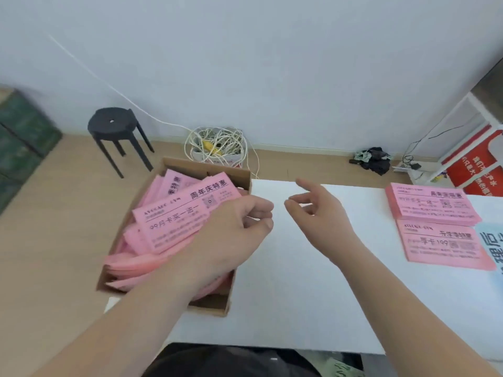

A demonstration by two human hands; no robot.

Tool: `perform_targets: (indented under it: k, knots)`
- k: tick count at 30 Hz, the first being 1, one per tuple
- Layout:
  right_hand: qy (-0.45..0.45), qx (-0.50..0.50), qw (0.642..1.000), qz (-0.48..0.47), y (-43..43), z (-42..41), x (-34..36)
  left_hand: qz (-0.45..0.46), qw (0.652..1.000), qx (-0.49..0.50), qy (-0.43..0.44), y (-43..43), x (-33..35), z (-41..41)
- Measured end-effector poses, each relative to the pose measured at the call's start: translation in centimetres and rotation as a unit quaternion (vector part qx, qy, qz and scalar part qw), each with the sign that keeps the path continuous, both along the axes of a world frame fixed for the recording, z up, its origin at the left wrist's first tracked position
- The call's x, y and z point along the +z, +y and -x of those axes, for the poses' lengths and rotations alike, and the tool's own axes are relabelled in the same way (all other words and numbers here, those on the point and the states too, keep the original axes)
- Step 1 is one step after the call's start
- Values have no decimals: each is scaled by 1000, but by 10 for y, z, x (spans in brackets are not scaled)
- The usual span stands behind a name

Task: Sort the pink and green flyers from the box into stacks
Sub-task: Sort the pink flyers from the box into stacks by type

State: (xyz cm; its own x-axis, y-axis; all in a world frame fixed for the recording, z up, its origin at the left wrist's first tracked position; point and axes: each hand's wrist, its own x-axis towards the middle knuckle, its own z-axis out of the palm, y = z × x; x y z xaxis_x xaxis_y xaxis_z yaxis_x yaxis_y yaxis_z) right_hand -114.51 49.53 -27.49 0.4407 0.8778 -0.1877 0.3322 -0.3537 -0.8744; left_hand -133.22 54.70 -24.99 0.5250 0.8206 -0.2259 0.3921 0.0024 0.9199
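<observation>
A cardboard box [242,175] sits at the left edge of the white table [299,281], filled with loose pink flyers [144,265]. My left hand [231,229] reaches into the box, its fingers curled round the right end of a pink flyer [179,216] lying on top. Just right of it, my right hand [315,205] hovers over the table with loosely bent fingers, holding nothing. Two stacks of pink flyers lie at the table's right: a thick far stack [432,202] and a thinner near stack [443,246].
A light blue printed sheet [490,240] lies at the right edge beside the stacks. On the floor behind the table stand a black stool [114,126], a tangle of white cord [217,145] and red boxes [473,164] under a white shelf. No green flyers show.
</observation>
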Motion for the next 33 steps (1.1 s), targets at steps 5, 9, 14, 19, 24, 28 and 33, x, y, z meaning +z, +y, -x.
perform_targets:
  k: [5, 9, 14, 19, 24, 28, 33]
  knots:
    - [9, 68, 996, -56, 8, 88, -6, -66, 993, 98, 28, 21, -2, 104]
    - [-61, 126, 988, -65, -4, 123, -28, -167, 977, 116, 70, 14, -19, 166]
    - [-134, 151, 977, -64, -7, 132, -40, -242, 962, -14, 123, -9, -50, 200]
    - [-124, 165, 978, -25, -6, 122, -33, -257, 955, -24, 146, -17, -66, 205]
    - [-107, 178, 978, 8, -2, 119, -27, -264, 949, -61, 162, -13, -68, 200]
    - [-124, 207, 970, 21, -9, 120, -25, -281, 941, -87, 170, -18, -72, 197]
    - [-124, 232, 964, 38, -11, 120, -21, -302, 932, -95, 175, -29, -79, 197]
